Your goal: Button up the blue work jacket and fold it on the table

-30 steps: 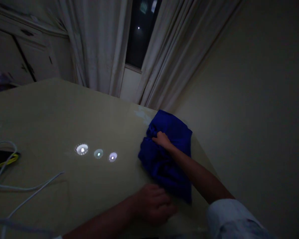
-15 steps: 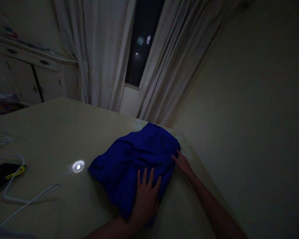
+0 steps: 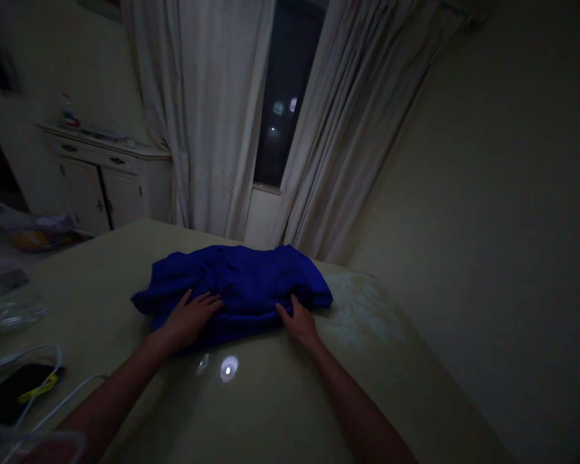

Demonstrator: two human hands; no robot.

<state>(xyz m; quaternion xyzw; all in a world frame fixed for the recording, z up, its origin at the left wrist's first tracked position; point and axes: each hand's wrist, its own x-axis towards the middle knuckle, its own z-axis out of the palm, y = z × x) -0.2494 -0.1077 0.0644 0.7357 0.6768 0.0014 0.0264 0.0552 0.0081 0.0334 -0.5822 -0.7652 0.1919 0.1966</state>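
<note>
A deep blue piece of cloth (image 3: 256,277), perhaps a garment, lies in loose wrinkles across the table; its exact kind is not clear in the dim light. My left hand (image 3: 191,317) rests flat on its near left part, fingers spread. At the near right edge of the cloth is my right hand (image 3: 299,322), thumb and forefinger apart, with the tips touching the fabric. The other fingers of that hand are partly hidden.
The pale table (image 3: 280,399) reflects a lamp. On the left lie white cables (image 3: 43,386), a dark item with a yellow strip (image 3: 38,386) and clear plastic (image 3: 17,312). A cabinet (image 3: 111,187), curtains (image 3: 212,129) and a wall (image 3: 488,225) stand beyond.
The cloth has turned and now lies wider from left to right, farther from me. My left hand has shifted left, my right hand slightly left. The view has tilted up a little.
</note>
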